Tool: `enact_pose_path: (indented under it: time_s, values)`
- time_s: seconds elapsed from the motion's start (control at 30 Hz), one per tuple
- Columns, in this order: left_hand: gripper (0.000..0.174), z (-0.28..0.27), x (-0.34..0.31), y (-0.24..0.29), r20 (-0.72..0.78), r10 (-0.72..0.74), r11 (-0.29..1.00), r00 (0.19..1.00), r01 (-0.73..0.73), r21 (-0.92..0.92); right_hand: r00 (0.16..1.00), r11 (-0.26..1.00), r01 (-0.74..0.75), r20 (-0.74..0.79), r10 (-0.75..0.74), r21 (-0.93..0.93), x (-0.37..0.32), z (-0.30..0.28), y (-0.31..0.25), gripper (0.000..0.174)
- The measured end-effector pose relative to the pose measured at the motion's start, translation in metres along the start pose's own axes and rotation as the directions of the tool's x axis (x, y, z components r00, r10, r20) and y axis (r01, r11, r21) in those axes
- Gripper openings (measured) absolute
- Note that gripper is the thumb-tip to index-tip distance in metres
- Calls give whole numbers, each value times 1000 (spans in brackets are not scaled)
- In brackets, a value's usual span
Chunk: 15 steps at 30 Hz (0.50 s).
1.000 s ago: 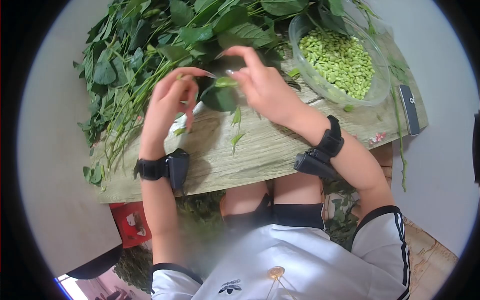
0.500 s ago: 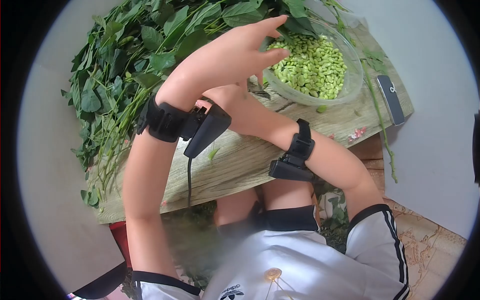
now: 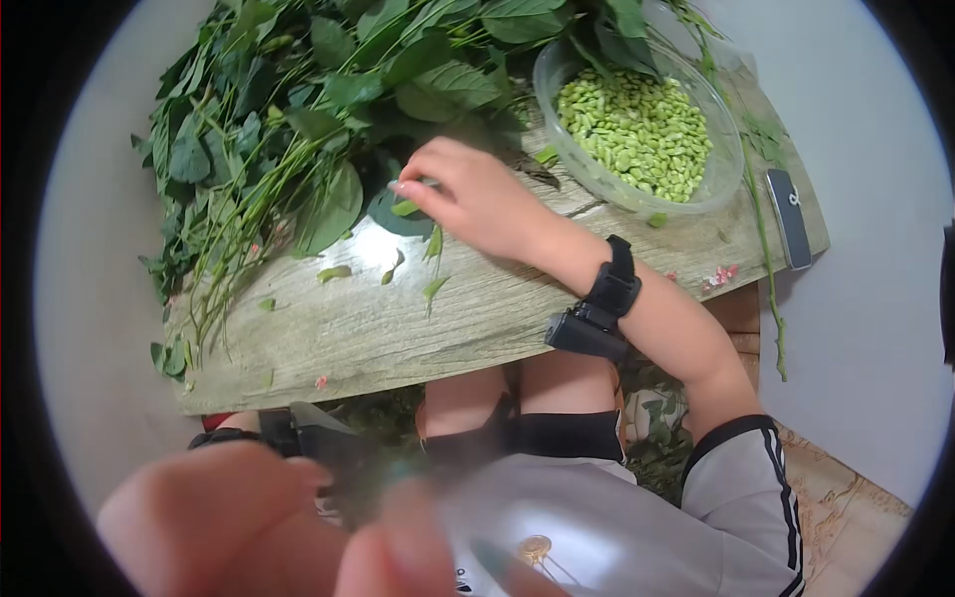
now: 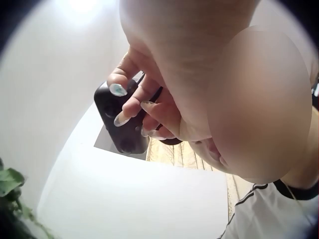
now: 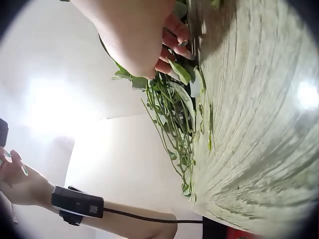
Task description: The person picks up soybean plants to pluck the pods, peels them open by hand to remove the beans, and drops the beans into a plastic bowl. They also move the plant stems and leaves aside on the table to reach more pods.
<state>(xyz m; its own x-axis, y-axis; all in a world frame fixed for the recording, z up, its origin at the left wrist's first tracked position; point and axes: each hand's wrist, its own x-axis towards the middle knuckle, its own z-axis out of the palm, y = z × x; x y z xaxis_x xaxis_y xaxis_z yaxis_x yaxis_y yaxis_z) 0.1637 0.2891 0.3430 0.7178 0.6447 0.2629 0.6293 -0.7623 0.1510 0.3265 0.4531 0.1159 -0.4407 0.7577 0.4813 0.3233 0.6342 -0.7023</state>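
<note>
My right hand is low over the wooden table, pinching a green bean pod between thumb and fingertips. In the right wrist view the pod sticks out beside the fingers. A dark leaf lies under those fingertips. My left hand is raised off the table, large and blurred close to the head camera. In the left wrist view its loosely bent fingers overlap a black camera device, with nothing held between them.
A heap of leafy green stalks covers the back left of the table. At the right stands a clear plastic bowl of shelled green beans, near a phone. Several loose pods lie in front of my right hand.
My left hand has left the spot beside the right one, risen over the table, and come back near the head camera. The right hand stays low with the pod.
</note>
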Motion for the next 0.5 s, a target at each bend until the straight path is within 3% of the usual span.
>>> enact_pose_path:
  time_s: [0.17,0.33,0.37,0.4,0.43,0.47,0.5]
  values:
    - [12,23,-9,-11,-320,98,985,942,-138,-106,998,998,-63,-3,63,8,1,-3,0,27]
    - [13,38,-12,-19,-608,156,941,778,-303,-147,999,999,-50,3,50,13,1,-4,-1,27]
    - [13,32,-24,-30,-611,155,942,776,-303,-146,999,999,-48,2,48,23,1,-4,0,27]
    - [17,21,-46,-50,-334,3,995,943,-38,-97,999,999,-45,3,45,23,1,-4,-1,27]
    - [28,14,-49,-56,-41,-206,978,978,208,34,998,998,-62,10,62,15,1,-5,-3,27]
    - [26,38,-46,-71,-282,-213,977,935,206,-55,997,997,-78,18,78,8,1,-4,-5,27]
    - [23,68,-27,-92,-507,-228,973,831,183,-139,997,997,-71,26,71,14,0,-4,-5,27]
